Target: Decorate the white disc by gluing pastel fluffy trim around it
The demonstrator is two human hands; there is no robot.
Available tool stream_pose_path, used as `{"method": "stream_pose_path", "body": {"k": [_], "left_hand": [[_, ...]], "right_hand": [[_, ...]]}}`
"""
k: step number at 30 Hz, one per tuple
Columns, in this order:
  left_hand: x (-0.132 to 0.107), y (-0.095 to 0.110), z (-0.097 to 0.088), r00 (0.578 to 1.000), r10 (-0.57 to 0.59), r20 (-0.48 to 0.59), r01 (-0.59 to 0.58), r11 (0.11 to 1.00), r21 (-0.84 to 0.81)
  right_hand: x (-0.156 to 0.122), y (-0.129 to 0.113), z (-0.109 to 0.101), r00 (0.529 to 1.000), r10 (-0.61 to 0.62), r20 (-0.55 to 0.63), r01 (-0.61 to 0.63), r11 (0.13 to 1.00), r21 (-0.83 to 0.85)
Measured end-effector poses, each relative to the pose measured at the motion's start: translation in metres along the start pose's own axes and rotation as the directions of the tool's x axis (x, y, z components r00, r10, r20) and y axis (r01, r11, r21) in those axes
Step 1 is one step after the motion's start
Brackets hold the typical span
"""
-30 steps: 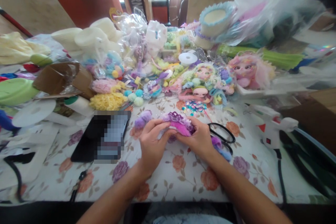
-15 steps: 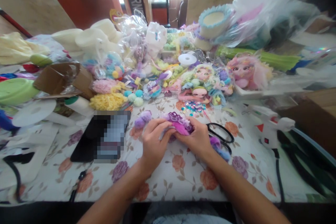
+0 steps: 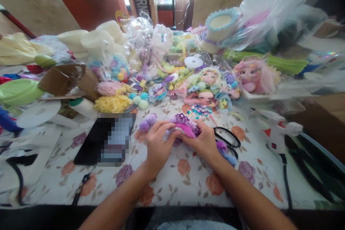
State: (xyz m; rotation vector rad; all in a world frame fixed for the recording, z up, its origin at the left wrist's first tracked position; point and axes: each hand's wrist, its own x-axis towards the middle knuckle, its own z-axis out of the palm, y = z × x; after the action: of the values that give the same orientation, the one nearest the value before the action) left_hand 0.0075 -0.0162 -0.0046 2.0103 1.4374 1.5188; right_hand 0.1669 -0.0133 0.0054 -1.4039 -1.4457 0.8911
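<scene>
Both hands meet at the middle of the flowered tablecloth (image 3: 185,183). My left hand (image 3: 157,145) and my right hand (image 3: 205,142) pinch a small pink and purple fluffy craft piece (image 3: 184,127) with a purple lace crown on top, holding it just above the cloth. The fingers of both hands are closed on it from either side. A purple pompom (image 3: 147,123) lies just left of my left hand. Black-handled scissors (image 3: 228,138) lie right of my right hand, and blue and purple fluff (image 3: 225,152) sits under that wrist.
A black phone (image 3: 107,140) lies to the left. A white glue gun (image 3: 277,133) with a black cord lies to the right. Doll heads (image 3: 208,79), pompoms, yellow trim (image 3: 111,103), a cardboard box (image 3: 66,79), foam shapes and plastic bags crowd the back of the table.
Both hands stay on the craft piece and have only shifted their fingers slightly. The view has moved a little.
</scene>
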Motion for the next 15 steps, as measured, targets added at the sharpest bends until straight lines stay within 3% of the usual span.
{"method": "stream_pose_path", "body": {"k": [15], "left_hand": [[-0.0021,-0.0077,0.0029,0.975,-0.216,0.052,0.222,0.958,-0.184]], "right_hand": [[0.0020,0.0031,0.0008,0.995,0.094,-0.016,-0.091,0.990,0.106]]}}
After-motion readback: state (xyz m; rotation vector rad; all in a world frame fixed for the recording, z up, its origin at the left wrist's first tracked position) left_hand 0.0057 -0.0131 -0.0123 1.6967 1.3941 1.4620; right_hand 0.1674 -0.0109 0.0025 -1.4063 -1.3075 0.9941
